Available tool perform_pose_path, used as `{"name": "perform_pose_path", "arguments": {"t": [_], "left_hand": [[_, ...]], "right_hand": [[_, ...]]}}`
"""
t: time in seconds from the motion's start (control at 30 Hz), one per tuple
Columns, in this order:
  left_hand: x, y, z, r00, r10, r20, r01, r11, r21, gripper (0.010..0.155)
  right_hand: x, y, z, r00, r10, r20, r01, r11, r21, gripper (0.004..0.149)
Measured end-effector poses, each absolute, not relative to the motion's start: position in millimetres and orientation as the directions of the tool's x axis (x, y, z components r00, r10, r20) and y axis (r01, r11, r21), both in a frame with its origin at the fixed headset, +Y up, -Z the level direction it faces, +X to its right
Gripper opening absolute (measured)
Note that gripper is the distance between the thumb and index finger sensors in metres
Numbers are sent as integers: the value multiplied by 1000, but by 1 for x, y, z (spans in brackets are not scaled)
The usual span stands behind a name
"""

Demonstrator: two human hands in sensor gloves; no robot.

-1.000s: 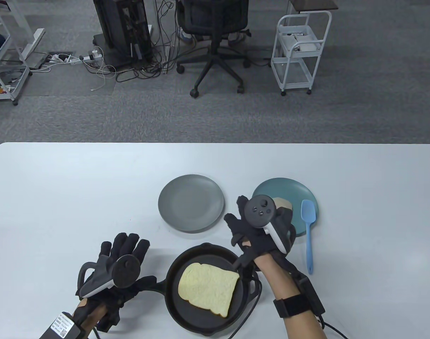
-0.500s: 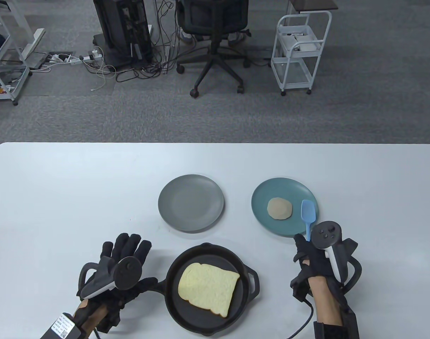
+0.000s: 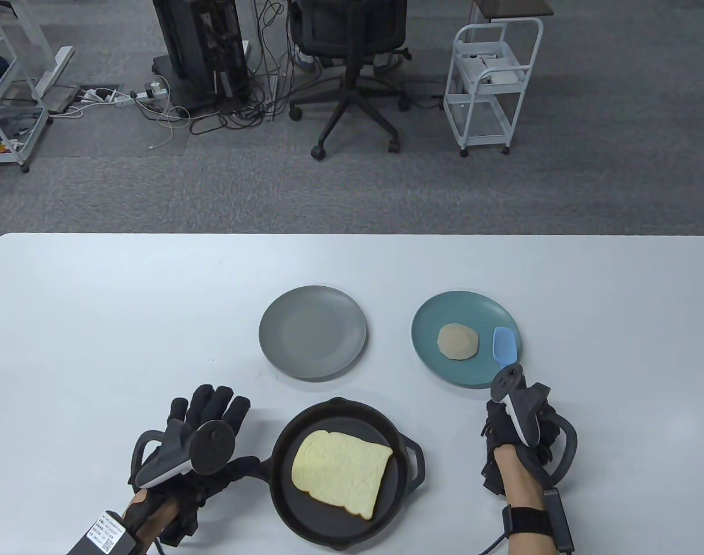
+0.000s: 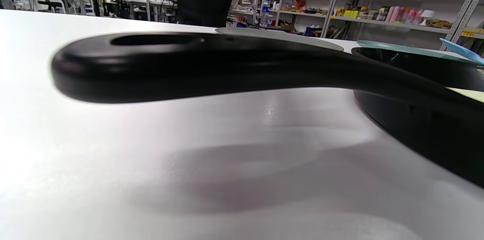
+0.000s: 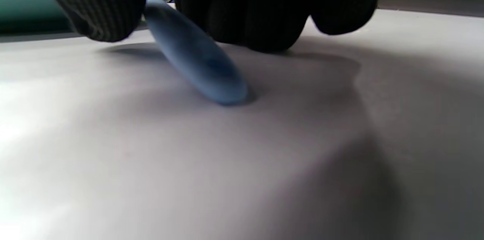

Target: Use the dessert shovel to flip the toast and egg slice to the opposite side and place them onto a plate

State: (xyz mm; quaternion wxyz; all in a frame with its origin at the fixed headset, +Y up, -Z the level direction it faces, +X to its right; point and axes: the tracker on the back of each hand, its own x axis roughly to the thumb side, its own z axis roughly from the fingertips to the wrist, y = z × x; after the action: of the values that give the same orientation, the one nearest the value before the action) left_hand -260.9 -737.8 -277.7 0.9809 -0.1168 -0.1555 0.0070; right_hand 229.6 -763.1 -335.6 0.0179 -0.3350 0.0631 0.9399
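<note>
A pale toast slice (image 3: 340, 474) lies flat in the black pan (image 3: 334, 535) near the table's front edge. The round egg slice (image 3: 457, 341) sits on the teal plate (image 3: 438, 312). The blue dessert shovel (image 3: 504, 347) has its blade on that plate's right side. My right hand (image 3: 499, 425) covers its handle. In the right wrist view the fingers (image 5: 242, 5) curl round the shovel handle (image 5: 196, 62), whose end touches the table. My left hand (image 3: 210, 413) lies with straight fingers over the pan handle (image 4: 189, 66), not gripping it.
An empty grey plate (image 3: 312, 332) stands behind the pan, left of the teal plate. Beyond the far table edge are an office chair (image 3: 352, 69) and a white trolley (image 3: 490, 81).
My right hand has drawn back from over the teal plate, uncovering the egg slice, gone right and closed round the shovel handle. The left hand and toast have barely moved.
</note>
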Motion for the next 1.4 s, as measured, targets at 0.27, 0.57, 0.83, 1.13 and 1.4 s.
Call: {"name": "perform_pose_path", "arguments": {"t": [0.27, 0.57, 0.83, 1.13, 1.4], "left_hand": [[-261, -738, -276, 952, 40, 303, 32, 973, -229, 101], [-259, -737, -276, 951, 40, 308, 36, 971, -238, 101], [-257, -737, -275, 948, 36, 317, 43, 970, -239, 101], [-256, -735, -274, 939, 68, 338, 10, 974, -226, 101], [-243, -747, -271, 913, 59, 404, 93, 934, -346, 97]], "right_hand": [[234, -763, -334, -763, 23, -646, -89, -994, 70, 53], [241, -737, -315, -770, 248, -587, -226, -968, -113, 51], [217, -696, -287, -845, 391, -364, -309, -914, -263, 50], [178, -661, -262, -818, 565, -107, -509, -799, -321, 50], [163, -665, -257, -838, 545, -17, -516, -802, -301, 51]]}}
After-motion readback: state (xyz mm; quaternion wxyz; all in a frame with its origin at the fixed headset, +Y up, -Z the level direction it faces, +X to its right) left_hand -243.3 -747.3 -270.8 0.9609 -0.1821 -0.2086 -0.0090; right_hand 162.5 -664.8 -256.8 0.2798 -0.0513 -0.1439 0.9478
